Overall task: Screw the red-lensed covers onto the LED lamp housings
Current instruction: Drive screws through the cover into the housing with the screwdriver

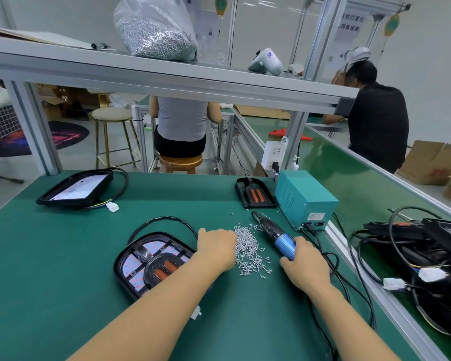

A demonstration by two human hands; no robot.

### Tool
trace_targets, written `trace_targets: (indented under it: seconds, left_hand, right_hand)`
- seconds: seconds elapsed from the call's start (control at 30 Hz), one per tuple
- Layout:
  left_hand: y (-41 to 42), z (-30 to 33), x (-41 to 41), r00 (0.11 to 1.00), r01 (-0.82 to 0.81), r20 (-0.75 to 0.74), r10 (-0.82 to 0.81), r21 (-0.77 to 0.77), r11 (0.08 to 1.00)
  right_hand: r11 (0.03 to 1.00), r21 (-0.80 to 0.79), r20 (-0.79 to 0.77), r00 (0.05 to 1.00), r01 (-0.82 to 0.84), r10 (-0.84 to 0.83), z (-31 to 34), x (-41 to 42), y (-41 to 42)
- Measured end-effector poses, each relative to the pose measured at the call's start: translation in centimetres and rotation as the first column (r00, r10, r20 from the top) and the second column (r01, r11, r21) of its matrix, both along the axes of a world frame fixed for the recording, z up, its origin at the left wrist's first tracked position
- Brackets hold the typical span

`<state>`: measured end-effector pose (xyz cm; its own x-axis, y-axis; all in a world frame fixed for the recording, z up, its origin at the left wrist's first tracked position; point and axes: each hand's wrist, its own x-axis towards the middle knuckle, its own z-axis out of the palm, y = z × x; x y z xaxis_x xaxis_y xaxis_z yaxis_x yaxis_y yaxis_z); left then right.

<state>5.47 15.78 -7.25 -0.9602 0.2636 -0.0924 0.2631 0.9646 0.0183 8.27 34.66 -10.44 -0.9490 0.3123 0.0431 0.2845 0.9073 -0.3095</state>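
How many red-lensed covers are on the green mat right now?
2. One cover sits on the housing under the left forearm; a spare cover lies beside the teal power box. The pile at right may hide more.

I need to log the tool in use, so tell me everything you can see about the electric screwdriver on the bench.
The electric screwdriver lies on the green table, beside the screw pile. It has a glossy blue barrel and a black front section ending at the far tip. The right hand grips its blue rear end, where a black cable leaves.
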Motion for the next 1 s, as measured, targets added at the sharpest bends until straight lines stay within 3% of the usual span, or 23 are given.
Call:
trace_targets:
  seconds: [0.2, 0.5, 1.0]
  left_hand:
    - [0.2, 0.2, 0.2, 0.999, -0.044, 0.021, 0.044, -0.011, 0.999]
    - [0.9, 0.1, 0.6, 0.997, 0.072, 0.042, -0.065, -0.172, 0.982]
    - [1.4, -0.1, 0.6, 0.988, 0.152, 0.080, -0.134, -0.289, 0.945]
  right_hand:
    - [0.999, 0.039, 0.005, 1.000, -0.002, 0.002, -0.1, -0.3, 0.0]
    - [0.996, 0.090, -0.014, 1.000, 0.007, -0.006, -0.2, -0.3, -0.3]
    - [0.995, 0.101, 0.007, 1.000, -0.014, 0.013, -0.2, -0.4, -0.2]
